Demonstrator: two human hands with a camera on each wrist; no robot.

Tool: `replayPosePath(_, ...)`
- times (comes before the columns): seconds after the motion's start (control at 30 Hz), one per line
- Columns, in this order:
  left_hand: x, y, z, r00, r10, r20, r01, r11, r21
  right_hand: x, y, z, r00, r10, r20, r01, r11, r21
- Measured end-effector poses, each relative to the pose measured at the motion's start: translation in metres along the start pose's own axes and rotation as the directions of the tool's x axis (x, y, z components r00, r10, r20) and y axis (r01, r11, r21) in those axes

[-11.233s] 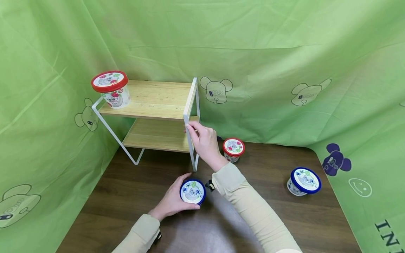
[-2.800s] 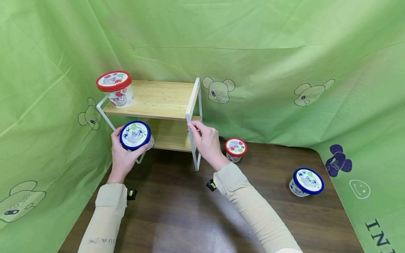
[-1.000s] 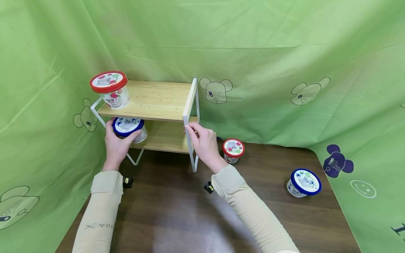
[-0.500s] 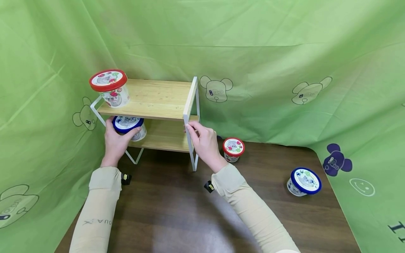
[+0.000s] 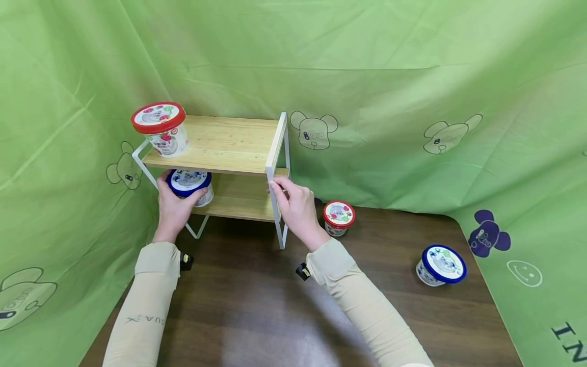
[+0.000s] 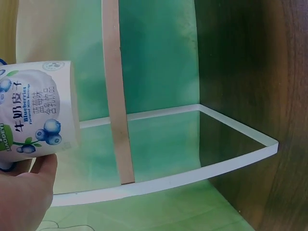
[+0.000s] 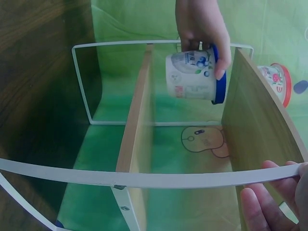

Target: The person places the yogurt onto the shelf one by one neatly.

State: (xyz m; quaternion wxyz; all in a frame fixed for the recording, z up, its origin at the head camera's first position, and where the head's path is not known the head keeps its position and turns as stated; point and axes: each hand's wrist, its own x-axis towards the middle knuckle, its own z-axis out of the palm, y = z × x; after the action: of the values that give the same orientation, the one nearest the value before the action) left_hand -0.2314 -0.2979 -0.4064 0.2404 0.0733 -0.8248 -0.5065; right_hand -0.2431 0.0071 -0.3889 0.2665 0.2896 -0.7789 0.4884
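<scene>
My left hand (image 5: 173, 214) grips a blue-lidded blueberry milk drink tub (image 5: 189, 180) at the left end of a two-tier wooden shelf (image 5: 231, 140). Upright, the tub hangs between the two boards; the right wrist view shows a gap between its base (image 7: 169, 76) and the lower board (image 7: 137, 115). The upper board's front edge hides part of its lid in the head view. My right hand (image 5: 298, 206) pinches the white metal frame (image 5: 274, 153) at the shelf's right end. On the upper board's left end stands a larger-looking red-lidded tub (image 5: 160, 127).
A second red-lidded tub (image 5: 339, 217) stands on the dark wooden table (image 5: 257, 306), right of the shelf. Farther right is another blue-lidded tub (image 5: 441, 265). Green printed cloth (image 5: 376, 76) encloses the back and sides.
My left hand has lifted the blue-lidded tub from the table and brought it up and left, in between the boards. Lately it shifts slightly right. My right hand keeps its grip on the frame.
</scene>
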Motion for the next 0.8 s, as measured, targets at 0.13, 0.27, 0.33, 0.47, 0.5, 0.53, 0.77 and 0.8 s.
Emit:
replayPosePath(0.13,0.000,-0.001,0.001,1.000,0.001,0.001,-0.001,1.000,0.008,0.000,0.000,0.000,1.000,0.001,-0.001,-0.001,1.000,-0.001)
replayPosePath(0.27,0.000,-0.001,0.002,1.000,0.007,-0.002,-0.007,1.000,0.022,0.000,0.000,0.000,1.000,0.002,0.000,-0.002,1.000,-0.006)
replayPosePath(0.33,-0.001,-0.001,0.002,1.000,0.009,0.002,-0.009,1.000,0.027,0.000,0.000,0.000,1.000,0.002,-0.001,-0.002,1.000,-0.014)
replayPosePath(0.47,-0.002,-0.002,0.004,1.000,0.004,0.006,-0.004,1.000,0.025,0.000,-0.001,0.000,1.000,0.001,-0.004,-0.001,1.000,-0.018)
replayPosePath(0.5,-0.003,-0.003,0.004,1.000,-0.002,0.006,0.002,1.000,0.027,0.000,-0.001,0.000,1.000,0.002,-0.004,-0.002,1.000,-0.017)
replayPosePath(0.53,-0.003,-0.003,0.005,1.000,-0.007,0.005,0.007,1.000,0.029,0.000,-0.001,0.000,1.000,0.003,-0.003,-0.003,1.000,-0.015)
replayPosePath(0.77,-0.003,-0.010,0.007,0.999,-0.034,-0.007,0.034,0.999,0.027,0.001,-0.001,0.000,1.000,0.009,-0.002,-0.009,1.000,-0.014)
replayPosePath(0.8,-0.004,-0.011,0.007,0.999,-0.041,-0.008,0.041,0.999,0.022,0.001,-0.001,0.000,1.000,0.009,-0.002,-0.009,1.000,-0.014)
